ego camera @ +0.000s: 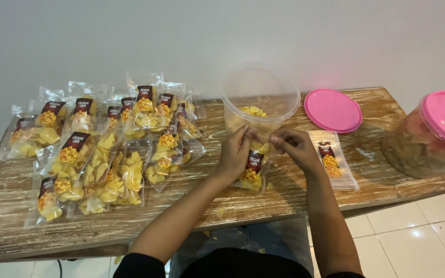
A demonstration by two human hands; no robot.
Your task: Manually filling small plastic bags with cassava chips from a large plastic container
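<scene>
Both hands are up at the mouth of a small clear bag of yellow chips (253, 170) standing on the wooden table (294, 198); the left hand (234, 153) has thumb and forefinger pressed together on the bag's top edge, and the right hand (294, 145) pinches the same edge from the other side, fingers curled in tight; the two sets of fingertips nearly meet over the opening. The bag hangs just below the fingers, its dark label facing the person, its bottom resting on the wood.

Just beyond the fingertips sits an open clear tub (260, 100) with a few chips left in the bottom; its pink lid (332, 110) lies flat past the right hand. Right beside the right wrist lies an empty labelled bag (331, 160); well out past that stands a closed tub with a pink lid (431, 135), lying tilted at the table's end. Off beyond the left hand spreads a pile of filled bags (104, 149).

To do this well, it looks wise to keep the top edge level and both layers lined up, pinching above the chips so nothing gets crushed or caught in the mouth; a few crumbs already lie by the table's near edge.
</scene>
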